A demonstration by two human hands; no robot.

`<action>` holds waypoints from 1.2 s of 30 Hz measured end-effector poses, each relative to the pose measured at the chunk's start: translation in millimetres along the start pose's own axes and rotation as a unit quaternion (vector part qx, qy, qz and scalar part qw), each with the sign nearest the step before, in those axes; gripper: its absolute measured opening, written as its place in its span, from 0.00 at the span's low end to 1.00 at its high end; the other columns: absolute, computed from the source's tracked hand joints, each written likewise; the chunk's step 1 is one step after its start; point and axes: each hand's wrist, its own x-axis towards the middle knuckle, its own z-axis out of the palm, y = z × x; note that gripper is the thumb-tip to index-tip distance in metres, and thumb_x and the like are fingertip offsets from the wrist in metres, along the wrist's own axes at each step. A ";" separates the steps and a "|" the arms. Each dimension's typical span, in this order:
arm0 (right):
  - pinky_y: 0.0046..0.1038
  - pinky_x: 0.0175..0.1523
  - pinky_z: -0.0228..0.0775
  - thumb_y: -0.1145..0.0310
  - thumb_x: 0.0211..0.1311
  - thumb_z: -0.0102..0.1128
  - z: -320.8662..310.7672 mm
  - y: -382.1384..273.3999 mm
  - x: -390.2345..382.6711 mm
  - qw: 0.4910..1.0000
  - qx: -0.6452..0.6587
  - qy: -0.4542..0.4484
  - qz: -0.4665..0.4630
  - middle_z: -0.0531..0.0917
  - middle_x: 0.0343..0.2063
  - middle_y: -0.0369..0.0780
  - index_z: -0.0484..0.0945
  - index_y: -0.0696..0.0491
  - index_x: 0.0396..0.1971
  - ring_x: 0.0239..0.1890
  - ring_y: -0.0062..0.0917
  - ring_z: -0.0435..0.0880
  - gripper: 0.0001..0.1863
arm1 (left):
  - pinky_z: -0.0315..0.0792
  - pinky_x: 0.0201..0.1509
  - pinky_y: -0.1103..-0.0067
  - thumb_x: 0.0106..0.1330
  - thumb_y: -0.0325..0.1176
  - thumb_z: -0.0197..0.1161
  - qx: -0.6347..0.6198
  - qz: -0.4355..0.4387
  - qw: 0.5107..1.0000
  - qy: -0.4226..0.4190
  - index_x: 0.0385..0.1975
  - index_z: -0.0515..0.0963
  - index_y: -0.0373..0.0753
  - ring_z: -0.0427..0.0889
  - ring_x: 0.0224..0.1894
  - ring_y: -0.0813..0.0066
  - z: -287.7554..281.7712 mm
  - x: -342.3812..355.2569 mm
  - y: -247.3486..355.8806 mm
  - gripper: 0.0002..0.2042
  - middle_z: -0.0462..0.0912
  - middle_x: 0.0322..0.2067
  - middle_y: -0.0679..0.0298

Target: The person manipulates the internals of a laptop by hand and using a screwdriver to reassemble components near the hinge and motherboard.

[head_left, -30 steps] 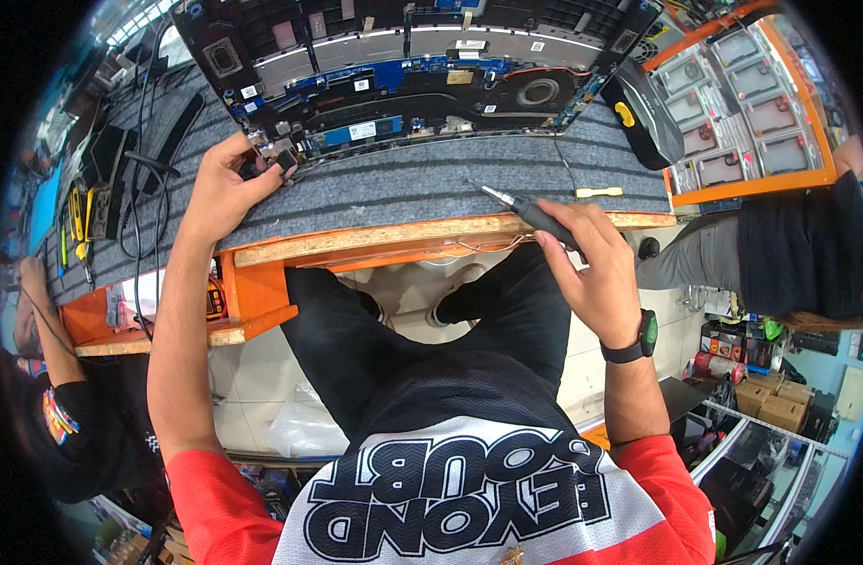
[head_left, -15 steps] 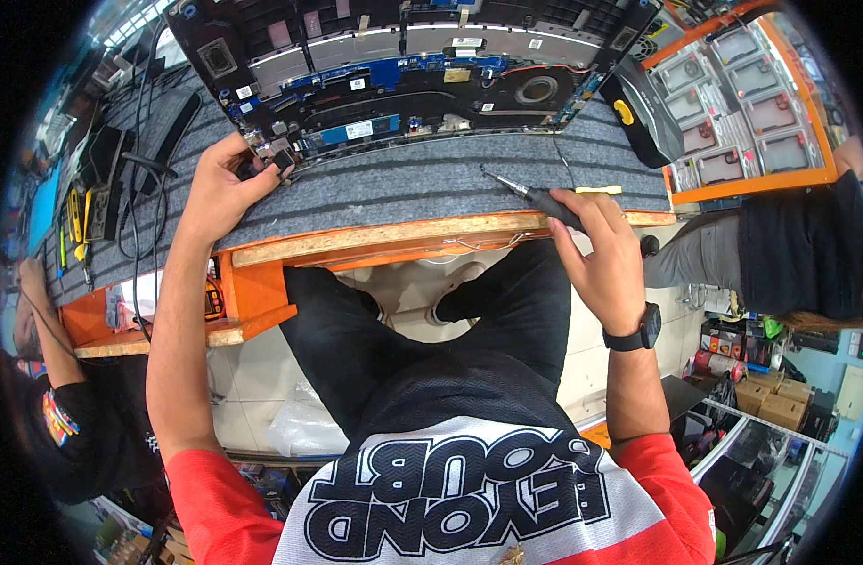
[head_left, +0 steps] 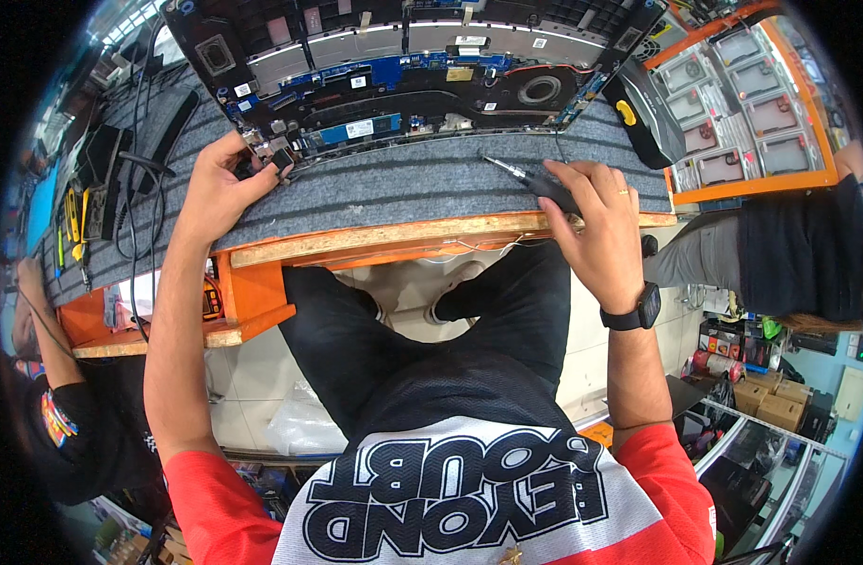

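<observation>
A laptop (head_left: 422, 102), opened up with its blue circuit boards, a speaker and a round fan opening bare, leans up at the far side of the mat. My left hand (head_left: 220, 188) grips its near left corner, the thumb on a small black part beside metal pieces; the other fingers are partly hidden behind. Over to the right, my right hand (head_left: 596, 221) has its fingers closed around the dark handle of a screwdriver (head_left: 554, 191). Its silver shaft points left and away, with the tip just over the mat, apart from the laptop.
A grey striped mat (head_left: 384, 184) covers the orange-edged bench. Black cables (head_left: 135, 217) and yellow hand tools (head_left: 75, 217) lie at left. At right are a black-and-yellow case (head_left: 643, 118) and an orange-framed parts tray (head_left: 747, 108). Other people are on both sides.
My right hand has shifted slightly up and to the right with the screwdriver, now covering the yellow-ended tool that lay beside it. My left hand keeps its place on the laptop.
</observation>
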 end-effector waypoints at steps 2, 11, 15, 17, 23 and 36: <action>0.36 0.50 0.64 0.67 0.58 0.69 4.2 -5.8 5.9 1.000 0.016 0.010 -0.020 0.80 0.45 0.36 0.81 0.48 0.51 0.46 0.33 0.77 0.19 | 0.76 0.53 0.78 0.63 0.18 0.63 -0.010 0.009 1.000 -0.006 0.47 0.79 0.32 0.84 0.44 0.77 -1.3 -0.1 -3.0 0.12 0.85 0.40 0.63; 0.36 0.48 0.66 0.64 0.59 0.70 33.0 -26.0 32.0 0.996 0.061 0.039 -0.043 0.81 0.39 0.37 0.82 0.50 0.47 0.44 0.33 0.78 0.17 | 0.76 0.55 0.77 0.61 0.19 0.63 -0.017 0.001 1.000 0.002 0.50 0.79 0.31 0.83 0.46 0.77 -1.0 0.7 -7.3 0.16 0.85 0.43 0.62; 0.36 0.45 0.70 0.67 0.59 0.69 53.1 -20.9 35.4 0.992 0.098 0.058 -0.047 0.80 0.36 0.38 0.83 0.52 0.42 0.41 0.35 0.79 0.12 | 0.70 0.48 0.81 0.59 0.21 0.65 -0.039 0.036 0.999 0.014 0.47 0.82 0.34 0.73 0.39 0.82 5.0 2.0 -3.3 0.15 0.82 0.37 0.70; 0.36 0.44 0.71 0.69 0.60 0.68 59.1 -20.5 36.6 0.990 0.111 0.074 -0.057 0.80 0.35 0.38 0.83 0.52 0.39 0.39 0.35 0.79 0.09 | 0.76 0.55 0.77 0.61 0.18 0.62 -0.011 0.028 1.000 -0.010 0.51 0.78 0.31 0.83 0.45 0.77 -1.6 1.3 -6.6 0.16 0.85 0.43 0.62; 0.35 0.43 0.74 0.74 0.57 0.70 55.6 -27.0 47.6 0.977 0.130 0.059 -0.160 0.81 0.33 0.37 0.82 0.52 0.35 0.38 0.34 0.81 0.07 | 0.78 0.53 0.77 0.61 0.18 0.62 -0.009 0.035 0.999 -0.005 0.50 0.78 0.30 0.83 0.45 0.77 -0.1 1.8 -6.9 0.17 0.85 0.43 0.63; 0.34 0.46 0.76 0.69 0.58 0.70 51.9 -26.9 57.7 0.969 0.152 0.004 -0.195 0.79 0.35 0.39 0.83 0.52 0.44 0.40 0.35 0.80 0.13 | 0.78 0.55 0.77 0.59 0.17 0.61 0.010 0.008 1.000 -0.004 0.51 0.79 0.31 0.82 0.46 0.78 -1.1 -0.1 -0.5 0.18 0.84 0.43 0.64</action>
